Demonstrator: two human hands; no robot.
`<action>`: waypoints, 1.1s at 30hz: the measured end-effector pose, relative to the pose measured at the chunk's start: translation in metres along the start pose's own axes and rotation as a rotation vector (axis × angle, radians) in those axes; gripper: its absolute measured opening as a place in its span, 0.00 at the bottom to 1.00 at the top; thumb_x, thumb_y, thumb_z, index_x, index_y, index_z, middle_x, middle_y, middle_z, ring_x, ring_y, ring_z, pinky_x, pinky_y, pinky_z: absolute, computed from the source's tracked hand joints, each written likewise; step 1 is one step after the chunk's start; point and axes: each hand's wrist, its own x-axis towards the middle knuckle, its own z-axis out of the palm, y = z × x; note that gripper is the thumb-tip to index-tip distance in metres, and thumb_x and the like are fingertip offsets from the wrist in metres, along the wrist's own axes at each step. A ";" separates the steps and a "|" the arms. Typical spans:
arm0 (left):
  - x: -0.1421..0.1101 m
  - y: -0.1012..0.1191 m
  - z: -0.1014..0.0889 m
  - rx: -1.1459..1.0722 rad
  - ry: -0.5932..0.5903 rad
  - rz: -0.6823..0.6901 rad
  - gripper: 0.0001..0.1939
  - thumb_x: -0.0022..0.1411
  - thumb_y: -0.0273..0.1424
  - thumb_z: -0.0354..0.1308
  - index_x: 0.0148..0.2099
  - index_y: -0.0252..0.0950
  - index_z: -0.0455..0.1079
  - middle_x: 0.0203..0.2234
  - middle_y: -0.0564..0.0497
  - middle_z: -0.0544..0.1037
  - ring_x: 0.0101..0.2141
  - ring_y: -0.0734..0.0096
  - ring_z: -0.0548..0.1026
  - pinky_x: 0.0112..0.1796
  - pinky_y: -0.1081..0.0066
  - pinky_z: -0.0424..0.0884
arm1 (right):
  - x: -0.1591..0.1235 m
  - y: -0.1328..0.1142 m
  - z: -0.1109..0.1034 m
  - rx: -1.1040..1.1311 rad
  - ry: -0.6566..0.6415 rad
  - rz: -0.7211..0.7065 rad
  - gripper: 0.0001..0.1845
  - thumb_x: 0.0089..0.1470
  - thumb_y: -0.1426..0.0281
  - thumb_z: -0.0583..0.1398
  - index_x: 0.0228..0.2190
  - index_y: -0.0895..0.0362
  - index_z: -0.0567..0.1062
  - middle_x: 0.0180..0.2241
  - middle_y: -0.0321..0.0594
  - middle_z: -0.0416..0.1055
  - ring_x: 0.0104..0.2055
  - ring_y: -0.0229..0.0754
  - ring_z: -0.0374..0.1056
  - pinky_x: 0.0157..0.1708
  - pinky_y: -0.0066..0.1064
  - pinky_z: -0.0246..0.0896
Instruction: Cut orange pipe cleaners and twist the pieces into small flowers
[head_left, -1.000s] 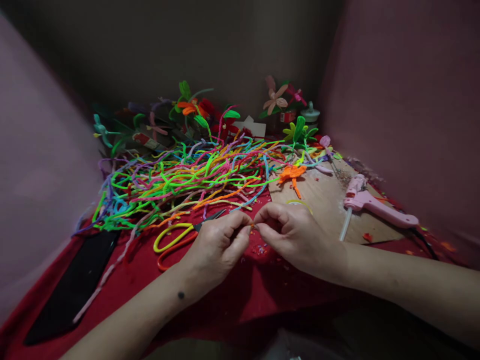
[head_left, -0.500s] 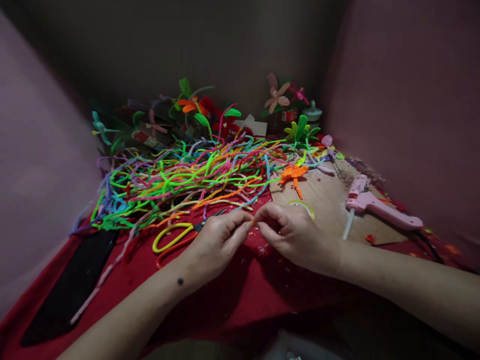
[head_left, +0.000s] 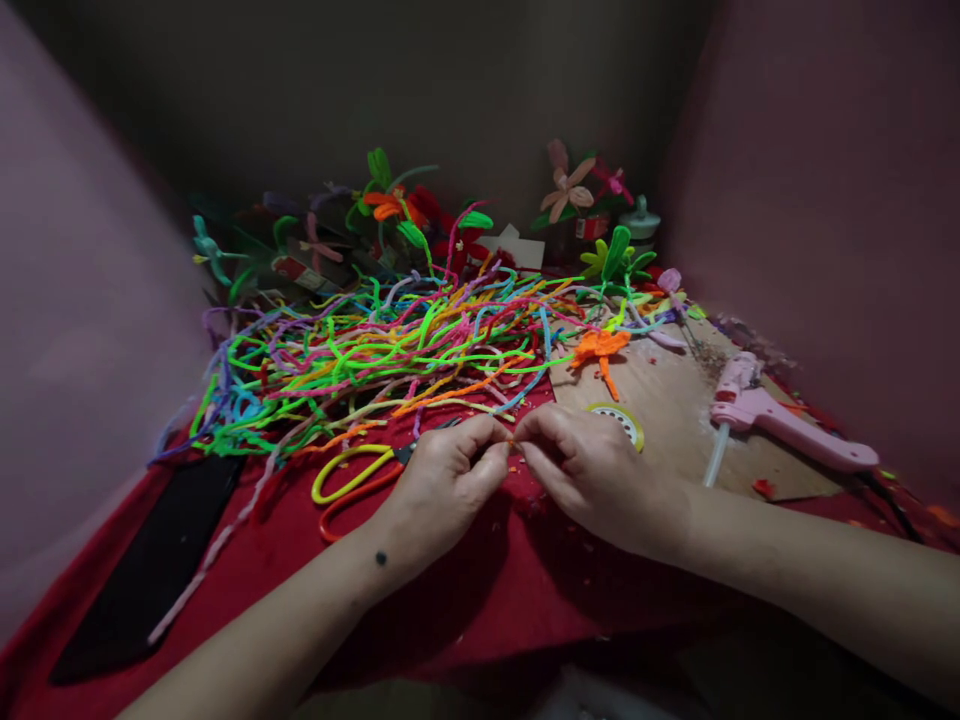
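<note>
My left hand [head_left: 450,470] and my right hand [head_left: 592,465] meet fingertip to fingertip above the red cloth [head_left: 480,600]. Both are closed in a pinch. A tiny orange bit [head_left: 511,440] shows between the fingertips; its kind is too small to make out. Scissors [head_left: 352,480] with yellow and orange handles lie just left of my left hand, their blades partly hidden behind it. Beyond my right hand, a roll of tape [head_left: 636,432] sits on a brown board, partly covered by the hand. An orange pipe-cleaner flower [head_left: 600,347] rests on that board.
A heap of colourful pipe cleaners [head_left: 375,360] spreads across the back. A pink glue gun [head_left: 787,420] lies on the brown board [head_left: 667,390] at right. A flat black object [head_left: 150,570] is at left. Finished pipe-cleaner flowers [head_left: 566,190] stand along the back wall.
The view has shifted slightly, so the scene sits a little further right. Both hands keep their fingertips together in a pinch; more of the tape roll shows.
</note>
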 end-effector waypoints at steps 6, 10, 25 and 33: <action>0.004 -0.007 0.002 -0.047 -0.023 0.003 0.09 0.61 0.31 0.48 0.32 0.34 0.67 0.18 0.58 0.61 0.20 0.80 0.58 0.22 0.77 0.56 | 0.004 0.003 -0.001 0.085 -0.038 0.155 0.05 0.52 0.79 0.55 0.27 0.62 0.70 0.23 0.39 0.69 0.24 0.33 0.63 0.25 0.24 0.55; 0.005 -0.008 -0.002 -0.189 -0.056 -0.059 0.09 0.61 0.32 0.50 0.32 0.33 0.67 0.17 0.59 0.61 0.18 0.81 0.57 0.20 0.77 0.56 | 0.006 0.003 -0.002 0.098 -0.058 0.196 0.06 0.52 0.78 0.55 0.29 0.63 0.73 0.25 0.41 0.72 0.26 0.35 0.66 0.27 0.24 0.57; -0.002 -0.029 -0.005 0.553 0.197 0.647 0.04 0.62 0.22 0.49 0.37 0.33 0.64 0.27 0.50 0.72 0.29 0.74 0.68 0.31 0.74 0.65 | 0.017 0.002 -0.004 0.669 -0.212 0.739 0.04 0.44 0.73 0.60 0.23 0.61 0.75 0.17 0.31 0.64 0.19 0.29 0.54 0.19 0.22 0.48; -0.007 -0.019 -0.008 0.488 0.208 0.602 0.04 0.61 0.22 0.50 0.37 0.34 0.65 0.27 0.50 0.72 0.29 0.75 0.70 0.32 0.76 0.66 | 0.018 -0.006 -0.009 0.779 -0.192 0.748 0.03 0.44 0.73 0.61 0.23 0.61 0.74 0.15 0.29 0.61 0.18 0.28 0.50 0.18 0.23 0.44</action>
